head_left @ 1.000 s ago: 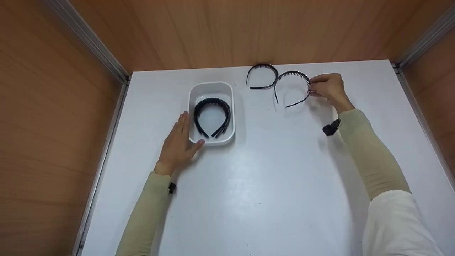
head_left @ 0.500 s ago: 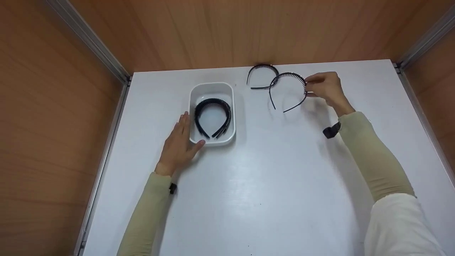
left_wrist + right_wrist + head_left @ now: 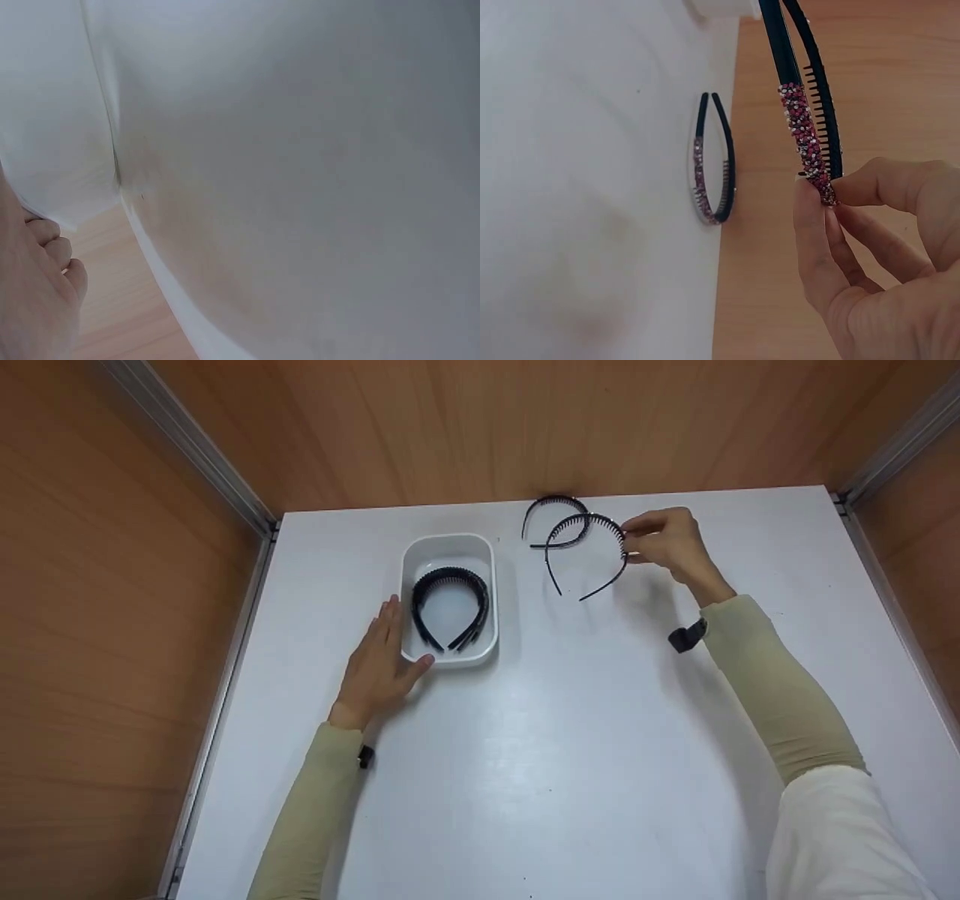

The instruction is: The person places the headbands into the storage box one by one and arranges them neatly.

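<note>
My right hand (image 3: 667, 544) pinches a black toothed headband (image 3: 551, 556) by its side, above the table. In the right wrist view this headband (image 3: 804, 131) shows pink and white beads near the fingertips. Behind it at the back of the table lies a second headband (image 3: 534, 545), also beaded, partly overlapped in the head view. My left hand (image 3: 371, 667) rests against the left side and near corner of a white plastic container (image 3: 486, 649), fingers straight and thumb spread. Inside the container several black headbands (image 3: 480, 607) lie stacked together.
The white table (image 3: 525, 780) ends at a wooden back panel (image 3: 480, 427). Wooden side panels (image 3: 112, 622) with metal frame strips stand left and right. Dark wrist straps with small cameras sit on both wrists.
My right hand has moved left with the pinched headband, which now overlaps the one lying at the back. The left hand and the container have stayed in place.
</note>
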A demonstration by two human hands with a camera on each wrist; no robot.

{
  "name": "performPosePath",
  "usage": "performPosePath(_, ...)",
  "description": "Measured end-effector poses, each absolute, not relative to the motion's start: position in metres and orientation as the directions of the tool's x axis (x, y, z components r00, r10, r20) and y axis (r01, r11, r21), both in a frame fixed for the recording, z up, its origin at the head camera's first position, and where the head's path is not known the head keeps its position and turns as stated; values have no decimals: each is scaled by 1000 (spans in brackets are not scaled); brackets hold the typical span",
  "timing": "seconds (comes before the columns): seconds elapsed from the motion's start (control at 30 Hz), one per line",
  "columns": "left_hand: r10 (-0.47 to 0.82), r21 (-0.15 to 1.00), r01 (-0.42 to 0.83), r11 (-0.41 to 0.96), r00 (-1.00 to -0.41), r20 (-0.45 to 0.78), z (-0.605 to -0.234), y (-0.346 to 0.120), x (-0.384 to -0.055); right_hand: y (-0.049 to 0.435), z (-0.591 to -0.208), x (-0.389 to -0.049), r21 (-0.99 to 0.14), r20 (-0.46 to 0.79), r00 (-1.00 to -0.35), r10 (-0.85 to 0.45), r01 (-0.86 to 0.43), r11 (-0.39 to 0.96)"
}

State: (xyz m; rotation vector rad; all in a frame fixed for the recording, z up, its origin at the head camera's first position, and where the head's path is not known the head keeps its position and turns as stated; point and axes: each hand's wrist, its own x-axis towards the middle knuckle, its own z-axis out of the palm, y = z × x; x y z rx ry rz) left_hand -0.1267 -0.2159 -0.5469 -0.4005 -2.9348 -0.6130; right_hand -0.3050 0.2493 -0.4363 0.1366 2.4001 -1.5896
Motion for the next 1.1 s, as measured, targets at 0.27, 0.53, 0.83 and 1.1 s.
performPosePath(0.27, 249, 377, 307, 874, -948, 196, -548, -215, -128, 232, -431, -301, -901, -222, -966, -131, 152, 406)
performPosePath(0.53, 255, 363, 315, 877, -945, 204, -546, -215, -128, 216, -427, -299, -906, -199, -962, -186, 108, 409)
performPosePath(0.83, 262, 337, 321, 885, -942, 210, -544, -215, -127, 195, -424, -297, -913, -199, -952, -234, 93, 398)
performPosePath(1.1, 259, 337, 307, 890, -949, 180, -546, -215, -129, 177, -425, -299, -906, -201, -944, -261, 78, 416)
